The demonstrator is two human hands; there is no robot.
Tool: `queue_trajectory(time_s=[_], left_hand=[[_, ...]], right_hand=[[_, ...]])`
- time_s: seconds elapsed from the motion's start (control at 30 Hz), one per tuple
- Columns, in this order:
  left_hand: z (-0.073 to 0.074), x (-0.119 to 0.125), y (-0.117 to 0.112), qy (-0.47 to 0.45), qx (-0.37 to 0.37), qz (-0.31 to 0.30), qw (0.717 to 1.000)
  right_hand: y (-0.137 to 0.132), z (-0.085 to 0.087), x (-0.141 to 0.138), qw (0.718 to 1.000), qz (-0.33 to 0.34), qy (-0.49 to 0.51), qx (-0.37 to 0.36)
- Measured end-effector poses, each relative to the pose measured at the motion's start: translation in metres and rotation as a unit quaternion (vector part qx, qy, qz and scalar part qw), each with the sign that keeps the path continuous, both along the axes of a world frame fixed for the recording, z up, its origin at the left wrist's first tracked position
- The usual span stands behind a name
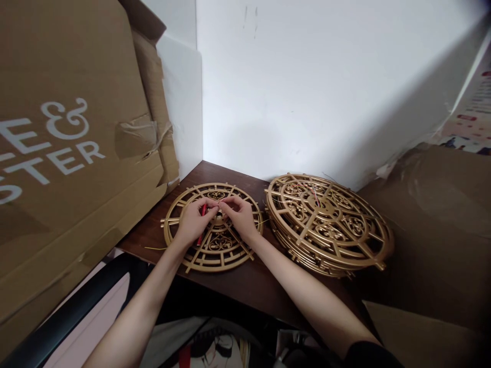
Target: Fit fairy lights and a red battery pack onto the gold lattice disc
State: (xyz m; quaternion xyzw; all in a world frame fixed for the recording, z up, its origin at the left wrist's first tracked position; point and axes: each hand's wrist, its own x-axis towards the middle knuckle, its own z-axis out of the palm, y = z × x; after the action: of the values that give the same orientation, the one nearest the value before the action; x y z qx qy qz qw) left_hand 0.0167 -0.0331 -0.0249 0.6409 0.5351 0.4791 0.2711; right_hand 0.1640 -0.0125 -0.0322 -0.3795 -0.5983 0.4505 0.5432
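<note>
A round gold openwork panel [221,267] with scrollwork and spokes lies flat on the dark wood table. My left hand [194,221] and my right hand [241,217] meet above its centre, fingertips pinched together. Between them is what looks like a thin reddish wire, mostly hidden by my fingers. A red-handled tool [203,209] shows at my left palm, its lower end sticking out below; its kind is hidden. A thin yellow wire [155,248] extends past the panel's left edge.
Right of my hands stands a stack of similar gold panels [326,225], with coloured wires [316,197] at the top centre. A large cardboard box [76,204] borders the left, another brown carton [441,220] the right. Behind the table [238,289] rises a white wall [307,87].
</note>
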Motion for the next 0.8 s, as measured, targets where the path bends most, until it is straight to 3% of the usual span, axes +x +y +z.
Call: queue_trajectory(time_s=[0.23, 0.5, 0.8], left_hand=[[-0.0007, 0.0010, -0.0008, -0.014, 0.004, 0.010, 1.000], [-0.0006, 0.0017, -0.0018, -0.037, 0.003, 0.031, 0.999], [-0.0002, 0.0021, -0.0021, -0.046, 0.000, 0.030, 0.999]], right_hand=[[0.0006, -0.0008, 0.0003, 1.000, 0.008, 0.007, -0.013], [0.0011, -0.0029, -0.0023, 0.996, 0.032, 0.081, -0.037], [-0.0003, -0.0003, -0.0023, 0.997, 0.034, 0.057, -0.030]])
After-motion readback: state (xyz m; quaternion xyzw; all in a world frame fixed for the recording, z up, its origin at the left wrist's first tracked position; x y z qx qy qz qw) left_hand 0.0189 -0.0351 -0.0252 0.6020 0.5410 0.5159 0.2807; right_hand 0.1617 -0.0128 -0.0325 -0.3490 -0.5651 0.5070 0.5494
